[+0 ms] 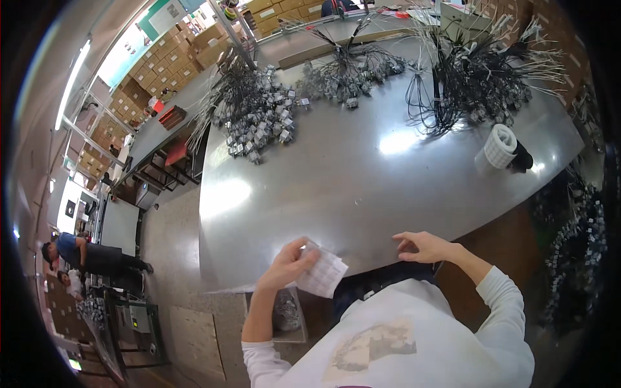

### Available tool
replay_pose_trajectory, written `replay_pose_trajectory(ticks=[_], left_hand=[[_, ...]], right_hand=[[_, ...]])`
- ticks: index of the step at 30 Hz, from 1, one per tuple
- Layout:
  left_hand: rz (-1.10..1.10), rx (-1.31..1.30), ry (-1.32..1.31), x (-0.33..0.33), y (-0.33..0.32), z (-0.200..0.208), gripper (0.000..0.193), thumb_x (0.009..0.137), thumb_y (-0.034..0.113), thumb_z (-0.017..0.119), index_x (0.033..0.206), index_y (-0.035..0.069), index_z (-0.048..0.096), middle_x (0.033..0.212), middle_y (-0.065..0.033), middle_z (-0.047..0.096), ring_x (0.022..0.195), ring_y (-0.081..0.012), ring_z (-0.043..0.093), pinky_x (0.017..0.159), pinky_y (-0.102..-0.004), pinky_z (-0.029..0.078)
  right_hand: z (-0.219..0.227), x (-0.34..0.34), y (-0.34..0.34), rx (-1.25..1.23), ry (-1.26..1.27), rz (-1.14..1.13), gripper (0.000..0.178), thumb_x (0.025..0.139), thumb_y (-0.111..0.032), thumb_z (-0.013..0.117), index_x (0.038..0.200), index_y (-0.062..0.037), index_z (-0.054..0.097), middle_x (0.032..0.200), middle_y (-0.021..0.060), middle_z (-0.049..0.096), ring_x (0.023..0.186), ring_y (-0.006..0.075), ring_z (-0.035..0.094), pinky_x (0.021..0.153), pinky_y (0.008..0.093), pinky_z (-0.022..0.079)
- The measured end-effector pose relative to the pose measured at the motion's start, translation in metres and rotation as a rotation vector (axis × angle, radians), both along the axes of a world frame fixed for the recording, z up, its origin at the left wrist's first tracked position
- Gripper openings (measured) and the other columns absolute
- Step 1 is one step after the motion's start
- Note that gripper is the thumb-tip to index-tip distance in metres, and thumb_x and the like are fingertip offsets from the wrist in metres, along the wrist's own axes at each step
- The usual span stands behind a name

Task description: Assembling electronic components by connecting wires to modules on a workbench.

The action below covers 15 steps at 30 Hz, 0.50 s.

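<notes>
My left hand (284,266) is closed on a white sheet (323,273) with a faint printed grid, which looks like a sheet of labels. The sheet hangs at the near edge of the metal table (310,200), close to my body. To the right, my right hand (424,248) hovers by the same edge. Its fingers point left, slightly bent and apart, and I see nothing between them. At the table's right side stands a white roll of labels (499,147), with a black object (521,157) against it.
Cable bundles with metal connectors lie at the far left (259,116), far middle (352,71) and far right (472,84). A box with clear plastic (288,315) sits below the near edge. Two people are off to the left, one in a dark apron (97,255). Cartons (155,68) are stacked behind.
</notes>
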<state>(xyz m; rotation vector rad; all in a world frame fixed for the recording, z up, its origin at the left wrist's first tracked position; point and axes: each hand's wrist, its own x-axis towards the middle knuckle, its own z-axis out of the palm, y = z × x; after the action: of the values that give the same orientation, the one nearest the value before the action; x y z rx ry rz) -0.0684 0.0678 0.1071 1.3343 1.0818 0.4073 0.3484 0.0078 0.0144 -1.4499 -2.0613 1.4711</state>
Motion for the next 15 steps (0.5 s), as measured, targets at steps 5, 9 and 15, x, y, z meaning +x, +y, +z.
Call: replay_pose_trajectory(ticks=[5, 9, 15], left_hand=[[-0.026, 0.045, -0.038, 0.022, -0.013, -0.005, 0.027, 0.110, 0.027, 0.068, 0.122, 0.002, 0.067, 0.101, -0.0042, 0.075, 0.090, -0.0102, 0.070, 0.077, -0.0292, 0.057], [-0.045, 0.108, -0.061, 0.024, -0.016, -0.016, 0.024, 0.111, 0.025, 0.068, 0.121, 0.004, 0.066, 0.100, -0.0039, 0.076, 0.089, -0.0102, 0.072, 0.077, -0.0284, 0.058], [0.037, 0.104, -0.151, 0.032, -0.029, -0.019, 0.026, 0.110, 0.024, 0.068, 0.122, 0.002, 0.067, 0.104, -0.0054, 0.077, 0.092, -0.0127, 0.075, 0.079, -0.0293, 0.059]], right_hand=[[-0.001, 0.019, -0.035, -0.017, 0.023, -0.128, 0.067, 0.102, -0.029, 0.075, 0.158, -0.0024, 0.048, 0.131, 0.0190, 0.075, 0.120, 0.0343, 0.072, 0.107, 0.0436, 0.055], [0.018, 0.014, -0.034, -0.079, -0.183, -0.066, 0.071, 0.100, -0.032, 0.077, 0.159, -0.0045, 0.048, 0.123, 0.0189, 0.077, 0.110, 0.0330, 0.075, 0.100, 0.0403, 0.059], [0.017, 0.009, -0.014, 0.021, -0.159, -0.019, 0.072, 0.098, -0.030, 0.079, 0.159, -0.0064, 0.048, 0.117, 0.0164, 0.079, 0.102, 0.0298, 0.077, 0.095, 0.0401, 0.060]])
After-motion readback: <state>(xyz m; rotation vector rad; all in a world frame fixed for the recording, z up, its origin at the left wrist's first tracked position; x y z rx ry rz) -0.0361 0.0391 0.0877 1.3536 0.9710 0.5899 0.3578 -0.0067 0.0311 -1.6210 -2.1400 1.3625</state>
